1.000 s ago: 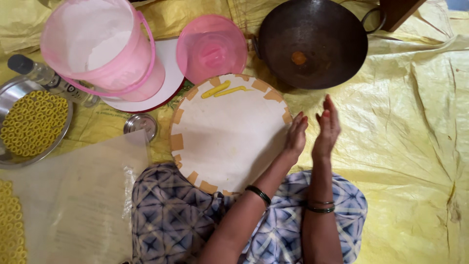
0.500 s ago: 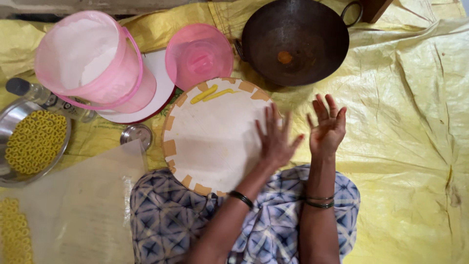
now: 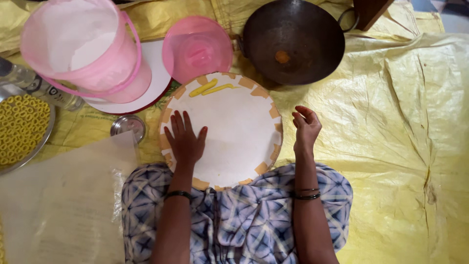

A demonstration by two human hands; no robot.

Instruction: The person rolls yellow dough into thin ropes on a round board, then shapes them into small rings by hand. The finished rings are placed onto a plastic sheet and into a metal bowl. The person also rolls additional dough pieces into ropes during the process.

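A round white board (image 3: 234,122) with an orange-patterned rim rests on my lap. My left hand (image 3: 185,139) lies flat on its left side, fingers spread, holding nothing. My right hand (image 3: 306,128) hovers just off the board's right edge, fingers loosely curled and empty. Two thin yellow dough strips (image 3: 211,88) lie at the board's far edge, away from both hands.
A dark iron wok (image 3: 293,39) sits at the far right. A pink bucket of white flour (image 3: 83,46) and a pink lid (image 3: 197,46) stand at the far left. A steel plate of yellow rings (image 3: 22,129), a small steel lid (image 3: 128,126) and a clear plastic sheet (image 3: 63,205) are on the left.
My left hand slid from the board's right edge across to its left side and now lies flat. My right hand lowered and curled its fingers beside the right edge.
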